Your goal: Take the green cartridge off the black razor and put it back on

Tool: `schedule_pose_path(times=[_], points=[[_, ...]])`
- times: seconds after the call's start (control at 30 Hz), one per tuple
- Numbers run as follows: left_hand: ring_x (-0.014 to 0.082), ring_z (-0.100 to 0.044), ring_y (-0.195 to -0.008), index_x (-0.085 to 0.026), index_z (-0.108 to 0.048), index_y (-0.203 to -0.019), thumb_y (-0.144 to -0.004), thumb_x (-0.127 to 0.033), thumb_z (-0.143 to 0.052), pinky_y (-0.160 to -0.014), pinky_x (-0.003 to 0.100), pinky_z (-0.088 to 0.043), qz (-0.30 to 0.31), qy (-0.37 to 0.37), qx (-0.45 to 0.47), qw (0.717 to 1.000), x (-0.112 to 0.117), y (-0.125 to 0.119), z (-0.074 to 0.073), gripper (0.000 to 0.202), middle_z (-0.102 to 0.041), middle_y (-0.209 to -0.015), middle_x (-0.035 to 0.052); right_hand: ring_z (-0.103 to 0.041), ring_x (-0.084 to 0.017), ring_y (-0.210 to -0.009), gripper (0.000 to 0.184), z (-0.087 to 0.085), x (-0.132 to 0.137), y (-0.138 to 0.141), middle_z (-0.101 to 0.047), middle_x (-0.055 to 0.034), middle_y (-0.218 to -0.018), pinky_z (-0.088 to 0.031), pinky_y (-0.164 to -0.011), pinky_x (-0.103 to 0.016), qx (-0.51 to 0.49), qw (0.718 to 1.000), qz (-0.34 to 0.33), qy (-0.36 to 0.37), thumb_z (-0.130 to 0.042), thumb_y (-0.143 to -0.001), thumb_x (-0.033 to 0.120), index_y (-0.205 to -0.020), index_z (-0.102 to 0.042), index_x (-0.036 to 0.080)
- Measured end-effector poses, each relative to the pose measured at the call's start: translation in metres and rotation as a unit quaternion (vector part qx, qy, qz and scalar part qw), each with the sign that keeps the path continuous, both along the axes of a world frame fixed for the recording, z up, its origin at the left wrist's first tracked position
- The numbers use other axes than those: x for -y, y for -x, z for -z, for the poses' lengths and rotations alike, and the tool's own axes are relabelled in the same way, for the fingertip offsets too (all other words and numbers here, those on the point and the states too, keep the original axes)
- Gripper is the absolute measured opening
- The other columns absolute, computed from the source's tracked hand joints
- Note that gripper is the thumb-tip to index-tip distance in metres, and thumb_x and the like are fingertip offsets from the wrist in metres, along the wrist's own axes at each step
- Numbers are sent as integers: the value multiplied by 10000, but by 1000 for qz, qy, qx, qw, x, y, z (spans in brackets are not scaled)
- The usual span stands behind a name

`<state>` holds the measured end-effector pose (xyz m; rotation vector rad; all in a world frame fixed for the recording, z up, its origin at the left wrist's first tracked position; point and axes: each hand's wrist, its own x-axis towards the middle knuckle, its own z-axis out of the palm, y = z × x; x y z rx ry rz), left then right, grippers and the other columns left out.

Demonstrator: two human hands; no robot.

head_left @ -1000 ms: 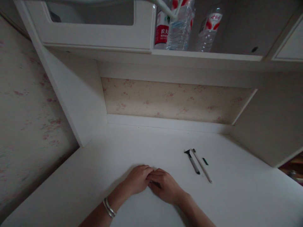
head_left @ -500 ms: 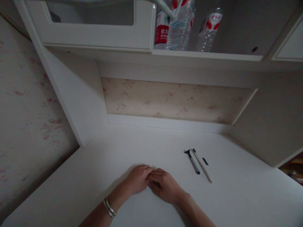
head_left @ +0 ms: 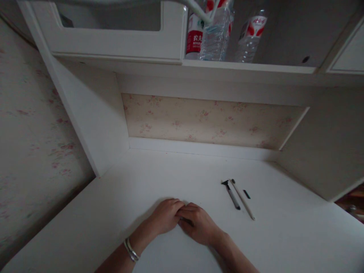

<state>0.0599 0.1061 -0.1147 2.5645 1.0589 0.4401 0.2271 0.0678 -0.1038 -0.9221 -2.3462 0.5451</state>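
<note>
My left hand point(head_left: 167, 214) and my right hand point(head_left: 199, 222) rest together on the white desk point(head_left: 159, 174), near its front middle. The right fingers lie against the curled left fingers. Both hands are closed, and no object shows in them, though the inner sides are partly hidden. To the right of my hands lies a razor point(head_left: 233, 197) with a black T-shaped head and a grey handle. Beside it is a slim whitish stick point(head_left: 243, 201) with a dark end, perhaps a toothbrush. A small black strip point(head_left: 246, 194) lies further right.
Above the desk runs a white shelf point(head_left: 250, 68) with several plastic water bottles point(head_left: 216, 38) on it. A cabinet door point(head_left: 119, 41) with a window is at the upper left. Side panels point(head_left: 96, 121) bound the desk's back, with flowered wallpaper point(head_left: 204, 117) behind.
</note>
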Motion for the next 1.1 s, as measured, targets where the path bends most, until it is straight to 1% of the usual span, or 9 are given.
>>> schedule_pose_path(times=[0.27,0.57,0.7,0.87,1.1], points=[[177,-558,-863,-198,-561,-868,-763,-86,-442,-790,271,-403,5,1,-3,1000,1,0,-2,194,-617,-890,21,-576,-180,-927,245,-2,2,1,-664,-6,-974,-389,-879,-297,-10,1000,-8,1,-535,-822,51,-984,-621,214],[184,-565,-866,-191,-573,-865,-777,-93,-442,-801,280,-413,-7,8,-9,1000,0,0,0,186,-625,-891,33,-576,-176,-909,228,-1,1,0,-663,-12,-968,-398,-874,-295,6,1000,6,-9,-528,-814,54,-957,-623,204],[187,-565,-871,-193,-574,-868,-783,-98,-440,-799,283,-415,0,4,-1,1000,1,0,0,185,-626,-896,32,-577,-179,-908,220,-2,2,0,-663,-14,-948,-401,-867,-297,4,1000,3,-4,-527,-818,59,-954,-621,204],[186,-564,-878,-194,-575,-879,-778,-100,-449,-815,283,-411,1,5,5,1000,0,0,2,187,-625,-903,31,-575,-183,-919,244,0,1,0,-661,-18,-972,-392,-880,-307,-6,1000,-3,-5,-517,-815,55,-974,-622,207],[180,-564,-861,-193,-568,-864,-764,-88,-452,-789,276,-414,5,-5,7,1000,-1,1,2,186,-622,-896,24,-574,-183,-924,227,0,1,1,-661,-18,-967,-395,-877,-305,7,1000,2,-13,-523,-813,59,-961,-620,201]])
